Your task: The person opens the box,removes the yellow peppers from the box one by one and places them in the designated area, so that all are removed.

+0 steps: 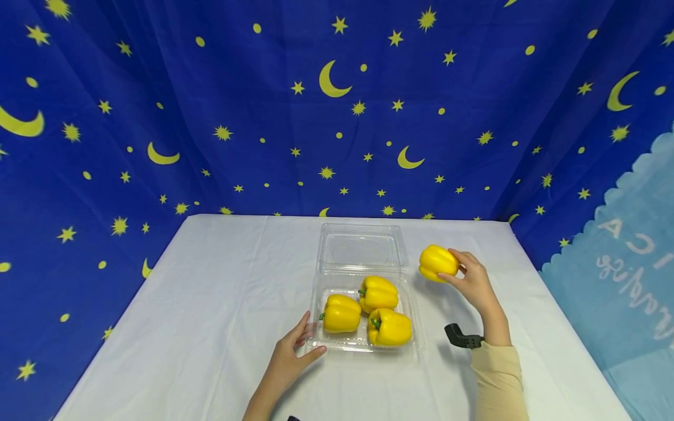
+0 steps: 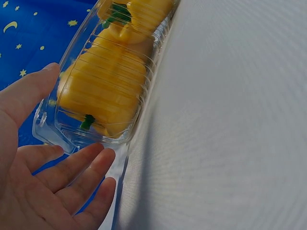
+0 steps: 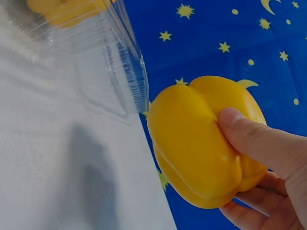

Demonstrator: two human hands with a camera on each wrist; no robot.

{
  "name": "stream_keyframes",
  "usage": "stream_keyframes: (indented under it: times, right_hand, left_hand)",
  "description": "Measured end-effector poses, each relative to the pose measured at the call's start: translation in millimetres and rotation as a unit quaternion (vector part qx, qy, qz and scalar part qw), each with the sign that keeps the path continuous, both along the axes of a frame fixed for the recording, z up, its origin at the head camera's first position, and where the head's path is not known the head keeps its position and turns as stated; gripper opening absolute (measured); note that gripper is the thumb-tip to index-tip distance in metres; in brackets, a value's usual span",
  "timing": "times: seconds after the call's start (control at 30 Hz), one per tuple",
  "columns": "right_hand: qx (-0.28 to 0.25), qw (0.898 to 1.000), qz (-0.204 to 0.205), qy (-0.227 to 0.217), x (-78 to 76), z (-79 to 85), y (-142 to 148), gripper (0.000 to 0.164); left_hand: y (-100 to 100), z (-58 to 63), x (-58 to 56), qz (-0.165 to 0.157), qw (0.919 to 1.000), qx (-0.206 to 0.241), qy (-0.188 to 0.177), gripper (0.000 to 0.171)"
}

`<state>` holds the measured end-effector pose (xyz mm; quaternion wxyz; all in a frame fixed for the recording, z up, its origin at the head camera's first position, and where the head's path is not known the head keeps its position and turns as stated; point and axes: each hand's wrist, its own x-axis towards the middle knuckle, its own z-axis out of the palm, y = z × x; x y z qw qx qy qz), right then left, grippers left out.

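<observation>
A clear plastic clamshell container [image 1: 363,349] lies with its lid [image 1: 361,245] folded back. Inside its base are three yellow bell peppers with green stems: one at the left [image 1: 341,314], one at the back [image 1: 379,293] and one at the front right [image 1: 389,327]. My left hand [image 1: 292,355] is at the container's front left corner, thumb and fingers spread and fairly straight at its edge. To the right of the container, my right hand [image 1: 471,280] grips another yellow bell pepper [image 3: 201,141] between thumb and fingers, above the table.
A white cloth covers the table [image 1: 237,292]. Behind it and at the sides hangs a blue curtain [image 1: 263,105] with yellow stars and moons. A light blue panel [image 1: 632,263] with white lettering hangs at the right. A black wrist mount [image 1: 462,337] sits at the right wrist.
</observation>
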<state>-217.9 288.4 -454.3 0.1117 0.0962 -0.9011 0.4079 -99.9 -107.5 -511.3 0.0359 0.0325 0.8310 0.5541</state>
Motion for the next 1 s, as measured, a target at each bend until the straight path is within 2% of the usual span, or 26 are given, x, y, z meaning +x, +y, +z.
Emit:
stream_keyframes:
  times: [0.6, 1.0]
  right_hand:
    - [0.010, 1.000, 0.007, -0.023, -2.2, -7.4, 3, 0.062]
    - [0.017, 0.999, 0.014, -0.023, -3.7, -12.4, 4, 0.061]
  left_hand:
    - [0, 0.4, -0.3, 0.005, 1.0000, -0.005, -0.001, 0.081]
    - [-1, 0.7, 0.4, 0.001, 0.9998, -0.016, 0.016, 0.079]
